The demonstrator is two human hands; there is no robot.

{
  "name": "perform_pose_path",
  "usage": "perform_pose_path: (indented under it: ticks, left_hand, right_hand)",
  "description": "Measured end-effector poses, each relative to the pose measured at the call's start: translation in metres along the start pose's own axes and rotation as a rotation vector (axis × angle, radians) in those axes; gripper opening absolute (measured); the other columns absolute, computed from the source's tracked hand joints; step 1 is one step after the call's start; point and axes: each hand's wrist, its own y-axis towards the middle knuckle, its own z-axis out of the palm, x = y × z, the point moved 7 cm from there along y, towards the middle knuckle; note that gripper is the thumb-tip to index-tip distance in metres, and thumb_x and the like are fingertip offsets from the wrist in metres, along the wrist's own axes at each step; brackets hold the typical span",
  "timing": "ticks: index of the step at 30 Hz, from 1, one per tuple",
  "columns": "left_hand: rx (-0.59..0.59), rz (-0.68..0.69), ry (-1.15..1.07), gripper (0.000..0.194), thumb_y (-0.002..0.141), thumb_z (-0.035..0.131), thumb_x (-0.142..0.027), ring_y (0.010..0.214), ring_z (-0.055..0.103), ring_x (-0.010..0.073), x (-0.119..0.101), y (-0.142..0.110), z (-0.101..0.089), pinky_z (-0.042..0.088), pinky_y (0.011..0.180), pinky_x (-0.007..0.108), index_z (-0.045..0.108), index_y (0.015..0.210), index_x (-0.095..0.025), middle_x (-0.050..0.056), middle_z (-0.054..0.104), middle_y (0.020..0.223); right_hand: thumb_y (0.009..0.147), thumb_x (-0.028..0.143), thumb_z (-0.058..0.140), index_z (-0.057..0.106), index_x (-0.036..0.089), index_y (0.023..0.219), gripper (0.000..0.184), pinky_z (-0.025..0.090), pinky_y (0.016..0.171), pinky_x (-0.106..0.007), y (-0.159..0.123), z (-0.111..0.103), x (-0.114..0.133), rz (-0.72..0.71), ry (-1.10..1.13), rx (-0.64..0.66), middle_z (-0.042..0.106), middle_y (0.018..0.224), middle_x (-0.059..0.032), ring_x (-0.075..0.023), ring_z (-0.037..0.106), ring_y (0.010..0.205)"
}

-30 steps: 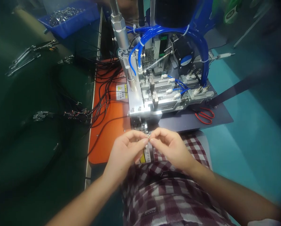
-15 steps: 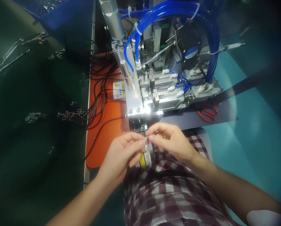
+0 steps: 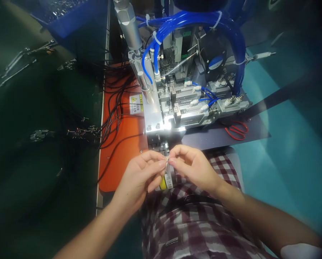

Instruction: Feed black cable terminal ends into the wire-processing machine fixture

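Observation:
My left hand [image 3: 139, 178] and my right hand [image 3: 191, 165] meet fingertip to fingertip just in front of a metal machine [image 3: 182, 100]. Both pinch the same tiny wire end [image 3: 166, 160], which is too small to make out in detail. The hands hover over a yellow label [image 3: 164, 181] on the machine's front and over my checked shirt [image 3: 193, 223]. A small black fixture [image 3: 159, 146] sits right behind the fingertips.
Blue air hoses [image 3: 193, 21] arch over the machine. Black cables [image 3: 114, 115] lie across an orange mat [image 3: 123, 151] to the left. Red-handled scissors [image 3: 236, 130] rest on a dark plate at the right. A blue bin [image 3: 69, 14] of metal parts stands at the far left.
The hands have stayed pinched together in front of the machine, with the fingertips shifting only slightly. The view has tilted a little.

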Motion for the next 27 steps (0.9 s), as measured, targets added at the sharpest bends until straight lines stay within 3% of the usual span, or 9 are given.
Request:
perform_pose_path:
  ticks: [4,10,13,15,18,20,22,24,27]
  left_hand:
    - [0.053,-0.065,0.041,0.015,0.079,0.068,-0.022,0.03,0.032,-0.0017,0.003,-0.001,0.003,0.018,0.035,0.012,0.055,0.079,-0.015,-0.004,0.059,0.052]
    - [0.146,-0.203,0.161,0.015,0.08,0.066,-0.025,0.027,0.033,0.0008,0.012,-0.001,0.006,0.015,0.032,0.014,0.055,0.081,-0.015,0.0,0.062,0.052]
    - [0.116,-0.197,0.235,0.017,0.077,0.068,-0.026,0.028,0.034,0.0015,0.013,-0.001,0.004,0.015,0.033,0.015,0.057,0.078,-0.014,-0.001,0.061,0.051]
    - [0.062,-0.148,0.266,0.017,0.076,0.07,-0.026,0.031,0.034,0.0014,0.01,-0.001,0.001,0.016,0.034,0.015,0.059,0.077,-0.014,-0.001,0.06,0.052]
    - [-0.043,-0.032,0.262,0.016,0.076,0.07,-0.026,0.038,0.032,0.0009,0.0,0.001,-0.003,0.019,0.039,0.016,0.06,0.076,-0.013,-0.001,0.06,0.057]
    - [-0.096,-0.002,0.242,0.016,0.076,0.069,-0.027,0.041,0.028,0.0017,-0.005,0.002,-0.005,0.018,0.041,0.017,0.06,0.075,-0.014,-0.004,0.053,0.053]
    - [-0.118,-0.01,0.236,0.017,0.076,0.068,-0.029,0.042,0.025,0.0029,-0.007,0.004,-0.006,0.016,0.042,0.018,0.06,0.075,-0.015,-0.007,0.041,0.048]
    - [-0.106,-0.027,0.245,0.018,0.076,0.068,-0.03,0.042,0.024,0.0037,-0.008,0.006,-0.004,0.015,0.042,0.019,0.059,0.074,-0.015,-0.009,0.035,0.046]
    - [-0.075,-0.041,0.245,0.02,0.075,0.07,-0.031,0.043,0.023,0.0037,-0.009,0.008,-0.002,0.015,0.042,0.019,0.058,0.072,-0.015,-0.009,0.034,0.047]
  right_hand:
    - [0.087,0.017,0.057,0.057,0.018,0.081,0.006,0.038,0.056,-0.024,0.003,-0.002,0.012,-0.243,-0.198,0.041,0.051,0.076,0.0009,-0.0102,0.046,0.063]
    - [0.087,0.012,0.057,0.063,0.018,0.085,0.01,0.045,0.075,-0.028,0.005,-0.004,0.037,-0.489,-0.445,0.365,0.057,0.087,-0.0033,-0.0152,0.055,0.082]
    - [0.088,0.011,0.055,0.064,0.019,0.087,0.012,0.046,0.077,-0.029,0.003,-0.001,0.044,-0.513,-0.544,0.464,0.058,0.088,-0.0046,-0.0164,0.056,0.084]
    - [0.088,0.013,0.055,0.063,0.019,0.087,0.011,0.046,0.075,-0.029,0.004,0.0,0.045,-0.492,-0.554,0.423,0.058,0.088,-0.0045,-0.0161,0.056,0.083]
    - [0.089,0.016,0.054,0.06,0.018,0.086,0.008,0.045,0.067,-0.026,0.01,-0.01,0.039,-0.352,-0.419,0.155,0.058,0.083,-0.0023,-0.0133,0.054,0.073]
    - [0.09,0.019,0.053,0.059,0.018,0.086,0.007,0.041,0.055,-0.024,0.01,-0.018,0.029,-0.21,-0.3,0.004,0.056,0.074,0.0004,-0.0103,0.049,0.06]
    - [0.089,0.021,0.054,0.059,0.017,0.086,0.007,0.036,0.047,-0.022,0.009,-0.021,0.021,-0.122,-0.242,-0.041,0.055,0.069,0.0022,-0.0083,0.043,0.051]
    - [0.088,0.021,0.056,0.061,0.017,0.087,0.006,0.036,0.046,-0.022,0.009,-0.023,0.02,-0.126,-0.252,-0.047,0.057,0.071,0.0019,-0.0076,0.043,0.05]
    - [0.088,0.019,0.057,0.065,0.019,0.089,0.008,0.041,0.054,-0.024,0.01,-0.024,0.031,-0.268,-0.346,-0.043,0.062,0.082,-0.0009,-0.01,0.051,0.06]
